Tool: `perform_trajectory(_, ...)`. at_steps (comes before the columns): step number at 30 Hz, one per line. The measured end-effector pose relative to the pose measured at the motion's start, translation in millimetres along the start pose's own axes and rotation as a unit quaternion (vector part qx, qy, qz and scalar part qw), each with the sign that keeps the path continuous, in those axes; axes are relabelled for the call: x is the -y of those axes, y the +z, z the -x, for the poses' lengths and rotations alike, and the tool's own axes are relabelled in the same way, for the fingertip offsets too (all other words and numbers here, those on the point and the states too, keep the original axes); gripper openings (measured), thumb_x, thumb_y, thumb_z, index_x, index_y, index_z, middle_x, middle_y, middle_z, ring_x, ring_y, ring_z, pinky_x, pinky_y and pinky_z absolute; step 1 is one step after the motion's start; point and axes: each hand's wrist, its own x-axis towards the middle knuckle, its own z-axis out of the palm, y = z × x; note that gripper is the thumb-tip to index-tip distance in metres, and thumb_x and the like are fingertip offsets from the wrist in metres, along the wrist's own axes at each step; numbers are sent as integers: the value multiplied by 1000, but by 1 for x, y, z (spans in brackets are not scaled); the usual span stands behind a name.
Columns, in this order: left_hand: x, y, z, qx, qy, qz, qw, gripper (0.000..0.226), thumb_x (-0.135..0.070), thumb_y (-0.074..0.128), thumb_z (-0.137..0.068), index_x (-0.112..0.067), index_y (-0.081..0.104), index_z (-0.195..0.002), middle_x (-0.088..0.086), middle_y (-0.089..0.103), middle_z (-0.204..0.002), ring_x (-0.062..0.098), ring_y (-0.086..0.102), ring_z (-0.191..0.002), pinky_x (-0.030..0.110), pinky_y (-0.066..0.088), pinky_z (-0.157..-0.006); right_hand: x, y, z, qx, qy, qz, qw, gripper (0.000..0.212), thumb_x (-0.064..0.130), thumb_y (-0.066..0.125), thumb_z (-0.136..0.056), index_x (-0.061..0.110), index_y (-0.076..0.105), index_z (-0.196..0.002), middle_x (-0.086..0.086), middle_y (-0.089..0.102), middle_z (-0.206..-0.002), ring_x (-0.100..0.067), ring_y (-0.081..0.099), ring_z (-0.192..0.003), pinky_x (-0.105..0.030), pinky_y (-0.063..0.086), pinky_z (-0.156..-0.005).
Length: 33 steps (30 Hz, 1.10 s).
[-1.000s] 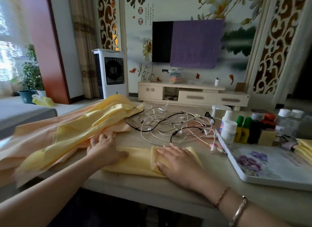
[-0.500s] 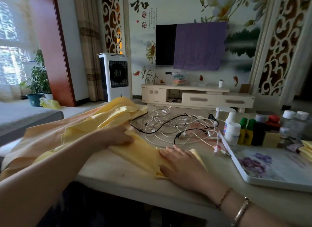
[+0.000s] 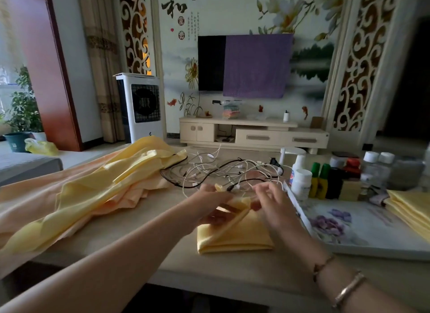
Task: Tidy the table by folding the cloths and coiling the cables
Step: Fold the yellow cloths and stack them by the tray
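Bare table [image 3: 162, 219] lies open to us between the cloth heap [image 3: 97, 187] at left and the folded cloth [image 3: 235, 236]. Beyond sprawl cables [image 3: 223, 173]. Tray [image 3: 363, 231] and bottles [image 3: 321, 180] wall the right.

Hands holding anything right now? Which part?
Both hold the small yellow cloth. Left hand has its grip on the raised upper layer at the far edge; right hand pinches the same edge at its corner.

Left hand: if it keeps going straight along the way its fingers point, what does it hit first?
The left hand, gripping the small folded yellow cloth, points forward and right. First in line is probably the right hand at the same fold; past that, the tangle of white and black cables. Depth is unclear.
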Motion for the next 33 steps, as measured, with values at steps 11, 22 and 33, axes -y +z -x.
perform_trajectory(11,46,20,-9,-47,331,-422,843,31,-30,46,-98,-18,50,-126,-1,54,-128,18,48,-120,30,37,-100,-19,-15,1,116,69,135,982,38,17,68,-79,24,46,-109,2,57,-79,-15,52,-76,-25,38,-62)
perform_trajectory(22,67,25,-12,26,302,-533,790,52,-50,29,-100,-31,27,-148,-15,24,-156,9,8,-147,31,8,-119,-19,-25,4,151,93,252,951,41,41,64,-80,29,39,-110,5,51,-99,-14,53,-97,-26,40,-75)
perform_trajectory(33,39,27,11,-30,332,-423,843,71,-57,53,-80,-34,33,-144,-6,57,-132,15,55,-118,30,44,-96,28,-24,-7,133,189,-182,956,30,6,66,-85,12,52,-112,-9,58,-90,-16,55,-74,-27,48,-60)
